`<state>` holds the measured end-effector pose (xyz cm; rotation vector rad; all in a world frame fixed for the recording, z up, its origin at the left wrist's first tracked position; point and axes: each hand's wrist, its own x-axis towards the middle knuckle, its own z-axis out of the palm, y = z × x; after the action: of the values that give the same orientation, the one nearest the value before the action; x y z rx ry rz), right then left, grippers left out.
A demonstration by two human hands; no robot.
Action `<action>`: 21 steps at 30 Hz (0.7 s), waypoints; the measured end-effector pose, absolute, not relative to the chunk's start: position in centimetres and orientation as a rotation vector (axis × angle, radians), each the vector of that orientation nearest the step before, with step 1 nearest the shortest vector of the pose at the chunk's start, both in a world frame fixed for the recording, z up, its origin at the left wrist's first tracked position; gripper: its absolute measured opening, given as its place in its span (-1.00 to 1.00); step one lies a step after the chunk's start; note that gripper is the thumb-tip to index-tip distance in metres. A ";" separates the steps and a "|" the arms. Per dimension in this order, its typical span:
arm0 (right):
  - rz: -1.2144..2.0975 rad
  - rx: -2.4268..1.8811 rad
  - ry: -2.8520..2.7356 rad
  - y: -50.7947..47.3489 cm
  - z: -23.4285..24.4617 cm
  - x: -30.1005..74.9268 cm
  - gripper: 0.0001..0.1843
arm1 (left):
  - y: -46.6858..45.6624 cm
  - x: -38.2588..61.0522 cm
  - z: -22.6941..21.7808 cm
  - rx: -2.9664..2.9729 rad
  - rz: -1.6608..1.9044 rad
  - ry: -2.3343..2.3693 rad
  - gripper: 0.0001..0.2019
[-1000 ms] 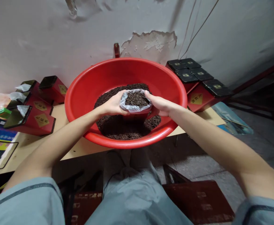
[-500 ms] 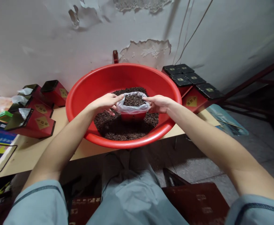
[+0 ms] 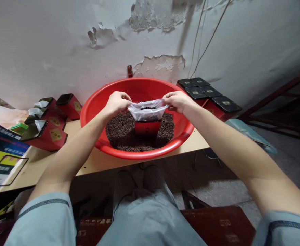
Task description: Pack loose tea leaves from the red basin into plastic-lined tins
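Note:
A big red basin (image 3: 95, 102) on a pale table holds a bed of dark loose tea leaves (image 3: 119, 131). A small red tin (image 3: 147, 128) stands in the leaves, lined with a clear plastic bag (image 3: 147, 111) that is filled with tea. My left hand (image 3: 118, 102) pinches the bag's left rim and my right hand (image 3: 176, 101) pinches its right rim. Both hands pull the bag's mouth upward above the tin.
Open red tins with plastic liners (image 3: 46, 131) lie left of the basin. Closed black-lidded red tins (image 3: 211, 94) are stacked to its right against the peeling wall. Printed cartons (image 3: 1, 150) sit at far left. My knees and a dark red box (image 3: 216, 225) are below the table edge.
Both hands have moved from the tin's sides to the bag's rim and lifted it upward. The view has tilted up a little.

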<state>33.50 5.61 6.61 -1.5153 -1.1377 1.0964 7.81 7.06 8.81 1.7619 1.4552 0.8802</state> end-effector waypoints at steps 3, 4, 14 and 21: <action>0.861 -1.541 -1.176 6.0 7.2 33.8 -0.75 | 7.4 7.7 9.3 1.727 0.923 1.462 -0.88; 0.810 -1.535 -1.196 6.0 7.2 33.9 -0.76 | 7.6 7.6 9.3 1.706 0.956 1.469 -0.89; 0.912 -1.535 -1.280 5.6 7.4 34.4 -0.71 | 7.7 6.8 10.4 1.694 0.654 1.390 -0.76; 0.739 -1.342 -1.268 4.8 6.8 34.9 -0.86 | 7.9 7.4 10.4 1.801 0.949 1.404 -0.88</action>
<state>34.88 4.84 6.81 -1.3419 -1.2677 0.7386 7.40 7.85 10.36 1.8005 1.4044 0.9488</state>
